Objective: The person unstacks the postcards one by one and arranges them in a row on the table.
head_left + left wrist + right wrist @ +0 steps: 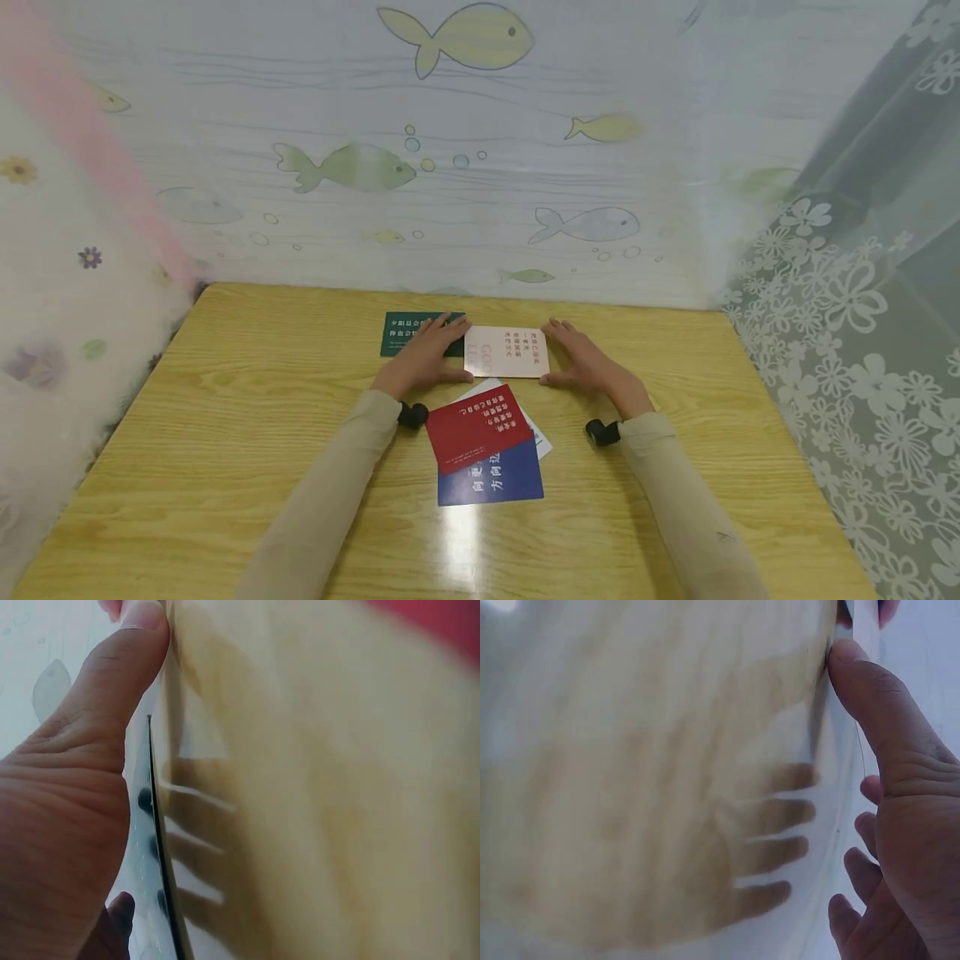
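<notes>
A pale pink card (495, 354) with printed characters lies flat between my two hands near the back of the table. At its left end, my left hand (425, 354) holds it, thumb at the near corner and fingers at the far one. My right hand (592, 367) holds the right end the same way, its thumb (851, 660) at the near edge in the right wrist view. Left of the pink card lies a dark green card (397, 325), partly hidden under my left hand.
Nearer my body, a red card (476, 425) overlaps a blue card (517, 479) and a white card (543, 444). The wooden table (247, 433) meets a fish-patterned curtain (465, 192) at the back. Lace fabric (862, 375) hangs along the right side.
</notes>
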### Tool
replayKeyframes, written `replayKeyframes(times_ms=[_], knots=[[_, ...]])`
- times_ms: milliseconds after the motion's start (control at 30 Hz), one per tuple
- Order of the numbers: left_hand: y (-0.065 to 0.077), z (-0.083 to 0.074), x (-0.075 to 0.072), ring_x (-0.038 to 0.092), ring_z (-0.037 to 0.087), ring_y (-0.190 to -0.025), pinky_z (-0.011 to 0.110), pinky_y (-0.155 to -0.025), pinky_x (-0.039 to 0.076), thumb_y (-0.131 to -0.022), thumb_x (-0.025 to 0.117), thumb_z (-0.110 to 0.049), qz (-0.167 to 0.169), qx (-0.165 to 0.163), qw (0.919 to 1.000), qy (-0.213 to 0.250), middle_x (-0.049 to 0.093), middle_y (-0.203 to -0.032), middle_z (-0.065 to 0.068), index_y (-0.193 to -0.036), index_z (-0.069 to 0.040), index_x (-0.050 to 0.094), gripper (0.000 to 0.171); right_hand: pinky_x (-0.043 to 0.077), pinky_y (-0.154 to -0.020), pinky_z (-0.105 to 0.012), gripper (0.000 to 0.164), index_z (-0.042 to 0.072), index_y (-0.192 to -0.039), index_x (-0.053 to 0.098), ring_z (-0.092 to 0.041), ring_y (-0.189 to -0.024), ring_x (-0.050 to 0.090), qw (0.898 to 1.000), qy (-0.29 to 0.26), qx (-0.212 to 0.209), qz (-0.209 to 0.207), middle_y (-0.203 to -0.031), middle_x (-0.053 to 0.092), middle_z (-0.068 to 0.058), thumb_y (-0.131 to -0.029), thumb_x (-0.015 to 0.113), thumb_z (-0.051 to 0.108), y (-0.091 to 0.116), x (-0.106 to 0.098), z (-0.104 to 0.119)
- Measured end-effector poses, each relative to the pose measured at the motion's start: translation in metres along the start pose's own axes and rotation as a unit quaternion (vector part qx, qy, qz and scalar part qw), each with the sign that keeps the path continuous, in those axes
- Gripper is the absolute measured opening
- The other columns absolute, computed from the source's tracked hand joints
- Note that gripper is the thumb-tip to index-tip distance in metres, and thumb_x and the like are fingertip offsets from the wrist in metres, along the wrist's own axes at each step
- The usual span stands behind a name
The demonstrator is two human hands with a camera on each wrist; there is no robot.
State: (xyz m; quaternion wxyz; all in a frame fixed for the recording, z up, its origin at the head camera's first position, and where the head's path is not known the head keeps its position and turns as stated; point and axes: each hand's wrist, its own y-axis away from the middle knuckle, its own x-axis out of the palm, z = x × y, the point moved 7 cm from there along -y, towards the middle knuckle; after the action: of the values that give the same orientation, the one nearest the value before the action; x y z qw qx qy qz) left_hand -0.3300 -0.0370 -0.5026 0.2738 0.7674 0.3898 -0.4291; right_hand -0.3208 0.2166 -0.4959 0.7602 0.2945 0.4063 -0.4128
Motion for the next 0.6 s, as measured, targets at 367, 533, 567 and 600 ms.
replayKeyframes(times_ms=[367,533,567,600], knots=[[-0.015,0.004,-0.011,0.007,0.031,-0.159,0.047,-0.13,0.007,-0.088,0.077,-0.048,0.015,0.003,0.9999,0.002,0.024,-0.169,0.008,-0.161,-0.011,0.029,0.095,0.013,-0.124,-0.064,0.091,0.001,-0.158,0.03,-0.047,-0.155,0.008,1.0,-0.016,0.003,0.021,-0.167,0.015,-0.026,-0.088,0.081,0.029,-0.021,-0.011,-0.006],[-0.02,0.004,-0.011,0.007,0.03,-0.159,0.047,-0.13,0.008,-0.088,0.076,-0.049,0.024,-0.01,0.9997,0.005,0.024,-0.169,0.007,-0.161,-0.013,0.03,0.094,0.013,-0.124,-0.064,0.09,0.001,-0.158,0.031,-0.047,-0.155,0.007,0.999,-0.025,0.009,0.03,-0.167,0.014,-0.027,-0.088,0.081,0.027,-0.027,-0.012,-0.01],[-0.021,0.004,-0.011,0.007,0.031,-0.159,0.047,-0.13,0.009,-0.088,0.076,-0.049,0.025,-0.011,0.9996,0.005,0.024,-0.169,0.007,-0.161,-0.013,0.03,0.094,0.013,-0.124,-0.064,0.09,0.001,-0.158,0.031,-0.047,-0.155,0.007,0.999,-0.026,0.01,0.031,-0.167,0.014,-0.027,-0.088,0.081,0.027,-0.027,-0.012,-0.011],[-0.022,0.004,-0.011,0.008,0.031,-0.159,0.048,-0.129,0.009,-0.088,0.077,-0.049,0.025,-0.012,0.9996,0.006,0.025,-0.169,0.008,-0.161,-0.013,0.03,0.094,0.013,-0.124,-0.065,0.09,0.001,-0.158,0.031,-0.047,-0.155,0.007,0.999,-0.027,0.01,0.031,-0.167,0.014,-0.027,-0.088,0.081,0.027,-0.027,-0.012,-0.012]])
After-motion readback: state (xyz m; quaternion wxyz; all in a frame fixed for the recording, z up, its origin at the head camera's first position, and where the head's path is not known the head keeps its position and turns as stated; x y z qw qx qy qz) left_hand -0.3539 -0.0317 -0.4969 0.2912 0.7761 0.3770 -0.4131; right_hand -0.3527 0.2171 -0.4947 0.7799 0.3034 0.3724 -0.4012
